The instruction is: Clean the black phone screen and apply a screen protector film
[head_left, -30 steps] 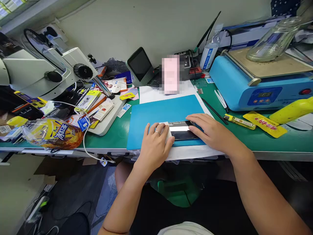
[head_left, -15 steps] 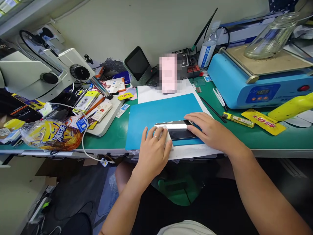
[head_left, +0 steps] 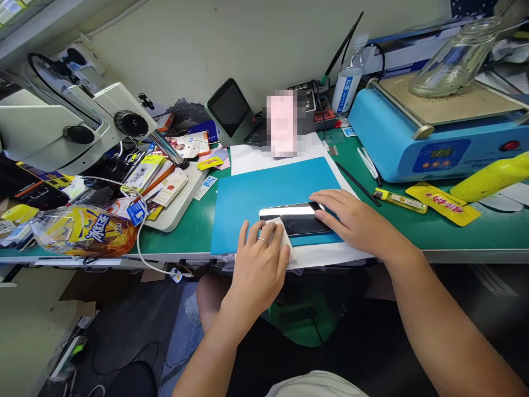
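A smartphone (head_left: 303, 223) with a dark, shiny screen lies face up on a blue mat (head_left: 268, 184). My right hand (head_left: 351, 220) grips its right end, thumb over the glass and fingers along the far edge. Under the bent fingers of my left hand (head_left: 260, 256), which wears a ring, a white wipe (head_left: 286, 240) is pressed at the phone's left end. Whether it is tissue or cloth I cannot tell. My left fingers hide that corner of the phone. White paper (head_left: 326, 256) shows beneath the mat.
A blue heating plate machine (head_left: 384, 132) with a glass jar (head_left: 454, 60) on top stands at right. Tweezers (head_left: 370, 164), a black pen-like tool (head_left: 357, 183) and a yellow tube (head_left: 400, 200) lie before it. At left are a microscope (head_left: 115, 118), clutter and a drink bottle (head_left: 88, 230).
My left hand has drawn slightly down toward me with the wipe, and more of the wipe shows. My right hand and the phone stay put. The view has shifted a little.
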Motion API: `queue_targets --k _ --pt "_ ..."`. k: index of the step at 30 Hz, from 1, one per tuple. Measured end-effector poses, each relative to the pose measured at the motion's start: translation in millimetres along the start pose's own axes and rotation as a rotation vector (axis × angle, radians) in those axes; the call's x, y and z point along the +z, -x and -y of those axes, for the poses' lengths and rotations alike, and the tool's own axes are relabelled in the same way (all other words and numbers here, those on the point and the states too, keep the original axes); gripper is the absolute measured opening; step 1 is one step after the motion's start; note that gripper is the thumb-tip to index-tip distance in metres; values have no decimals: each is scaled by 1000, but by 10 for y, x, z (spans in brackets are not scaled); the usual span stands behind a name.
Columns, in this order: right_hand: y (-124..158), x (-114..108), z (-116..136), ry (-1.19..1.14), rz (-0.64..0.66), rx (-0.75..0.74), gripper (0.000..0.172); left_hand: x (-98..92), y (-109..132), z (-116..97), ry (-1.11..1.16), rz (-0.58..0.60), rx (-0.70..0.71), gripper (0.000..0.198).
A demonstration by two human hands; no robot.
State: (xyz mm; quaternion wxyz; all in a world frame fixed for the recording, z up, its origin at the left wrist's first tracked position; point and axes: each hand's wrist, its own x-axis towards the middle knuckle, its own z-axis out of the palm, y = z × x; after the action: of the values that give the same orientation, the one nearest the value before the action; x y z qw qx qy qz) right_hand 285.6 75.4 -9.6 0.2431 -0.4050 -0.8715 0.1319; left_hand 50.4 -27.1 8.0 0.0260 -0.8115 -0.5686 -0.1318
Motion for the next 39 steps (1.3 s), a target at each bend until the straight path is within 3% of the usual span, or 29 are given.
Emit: queue_targets --k 9,17,20,29,39 --pt "-8 1 -6 1 -6 2 43 124 -341 43 -44 -32 -6 38" --pt "-10 -1 2 -3 -1 -5 42 10 17 -48 19 -4 -12 41" --pt "-8 1 0 -4 -2 -6 42 15 39 -63 17 -3 -18 41" --pt "-9 5 -4 -9 -11 -12 41 131 -408 26 -23 -18 -7 39" --pt "5 21 -26 0 -17 -34 41 66 -2 -121 12 4 1 44"
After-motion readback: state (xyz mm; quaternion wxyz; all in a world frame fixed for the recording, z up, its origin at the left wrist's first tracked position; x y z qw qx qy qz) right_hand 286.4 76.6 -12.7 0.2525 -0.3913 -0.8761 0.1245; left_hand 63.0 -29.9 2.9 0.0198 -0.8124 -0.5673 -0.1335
